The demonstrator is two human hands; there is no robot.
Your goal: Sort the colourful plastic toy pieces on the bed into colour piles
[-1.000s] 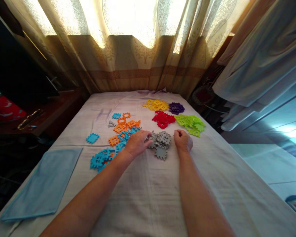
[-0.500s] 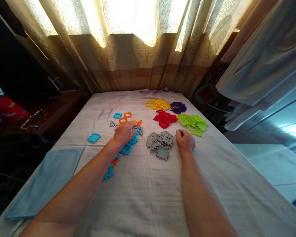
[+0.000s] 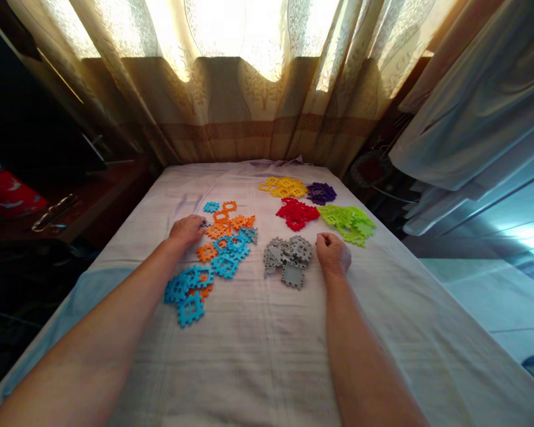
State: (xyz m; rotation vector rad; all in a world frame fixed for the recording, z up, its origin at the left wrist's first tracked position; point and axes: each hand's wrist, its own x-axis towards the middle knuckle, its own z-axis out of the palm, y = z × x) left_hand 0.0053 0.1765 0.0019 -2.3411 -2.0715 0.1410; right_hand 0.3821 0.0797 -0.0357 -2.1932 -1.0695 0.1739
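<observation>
My left hand [image 3: 187, 232] is on the left side of the bed, fingers closing over a small grey interlocking tile [image 3: 205, 224] that they mostly cover. Right beside it lie orange interlocking tiles [image 3: 221, 230], mixed with blue ones [image 3: 226, 265] that trail toward me. A grey tile [image 3: 254, 235] pokes out at the right edge of this mix. My right hand [image 3: 333, 252] rests as a loose fist on the sheet, with nothing visible in it. Just left of that fist sits a pile of grey tiles [image 3: 289, 258].
Sorted piles of yellow [image 3: 283, 187], purple [image 3: 321, 193], red [image 3: 297, 213] and lime green tiles [image 3: 349, 223] lie toward the back right. A light blue cloth [image 3: 82, 296] is partly under my left forearm. Curtains [image 3: 258, 118] hang behind the white-sheeted surface [image 3: 267, 356].
My left hand has moved left from the blue and orange tiles to the small grey tile, uncovering the mixed pile. My right hand has stayed in place.
</observation>
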